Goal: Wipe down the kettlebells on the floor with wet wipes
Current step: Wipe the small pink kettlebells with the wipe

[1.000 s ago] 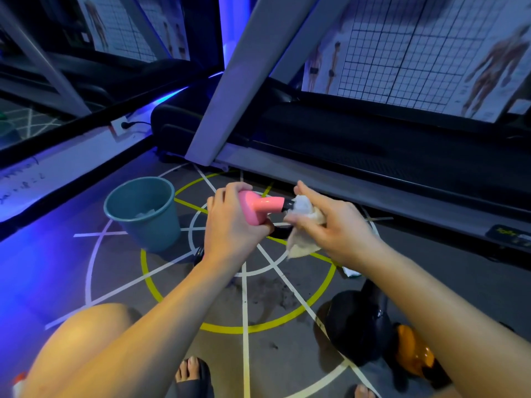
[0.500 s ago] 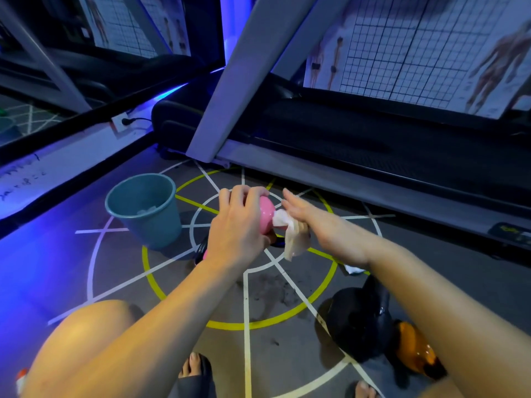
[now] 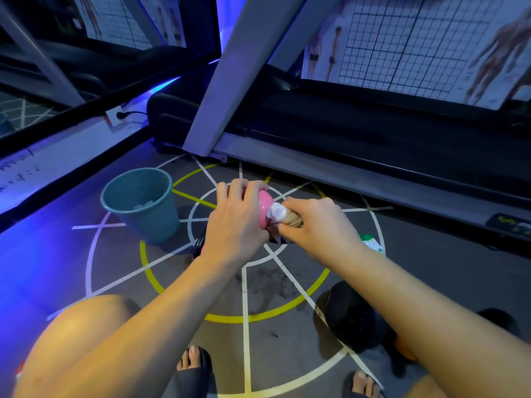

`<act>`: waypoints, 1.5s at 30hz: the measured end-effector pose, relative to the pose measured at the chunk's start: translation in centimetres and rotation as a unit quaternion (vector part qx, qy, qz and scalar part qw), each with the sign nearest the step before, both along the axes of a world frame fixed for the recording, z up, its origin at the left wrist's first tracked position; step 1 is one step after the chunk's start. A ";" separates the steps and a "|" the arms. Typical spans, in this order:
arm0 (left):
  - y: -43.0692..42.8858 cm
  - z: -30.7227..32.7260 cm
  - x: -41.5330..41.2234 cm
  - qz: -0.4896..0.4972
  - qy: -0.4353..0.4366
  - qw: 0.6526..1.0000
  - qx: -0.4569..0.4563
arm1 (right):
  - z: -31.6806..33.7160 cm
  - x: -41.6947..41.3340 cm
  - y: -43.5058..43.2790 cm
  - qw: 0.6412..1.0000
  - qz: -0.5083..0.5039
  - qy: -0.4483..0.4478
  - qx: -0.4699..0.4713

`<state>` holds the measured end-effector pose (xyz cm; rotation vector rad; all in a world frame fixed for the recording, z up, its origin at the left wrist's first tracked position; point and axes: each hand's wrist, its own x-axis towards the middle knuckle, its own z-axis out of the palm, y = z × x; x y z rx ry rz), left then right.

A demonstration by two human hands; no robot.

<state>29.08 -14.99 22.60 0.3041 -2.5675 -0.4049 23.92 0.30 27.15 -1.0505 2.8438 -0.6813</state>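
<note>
Grey gym floor point(image 3: 120, 265) marked with white lines and a yellow circle spreads under me, a treadmill point(image 3: 373, 145) running along its far edge. My left hand point(image 3: 235, 225) has its fingers clenched around a pink kettlebell point(image 3: 265, 206); my right hand point(image 3: 316, 225) presses a wet wipe point(image 3: 277, 211) onto it. Left stands a teal bin point(image 3: 143, 205). Low right, a black kettlebell point(image 3: 353, 317) and an orange one point(image 3: 403, 350) rest together, partly hidden by my forearm.

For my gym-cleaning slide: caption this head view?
Left hand holds pink kettlebell while right hand wipes it with a wipe.
</note>
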 end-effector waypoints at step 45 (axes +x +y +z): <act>-1.4 4.0 0.3 0.067 0.068 0.715 0.693 | -0.5 -0.7 -1.2 0.986 0.010 -0.042 -0.162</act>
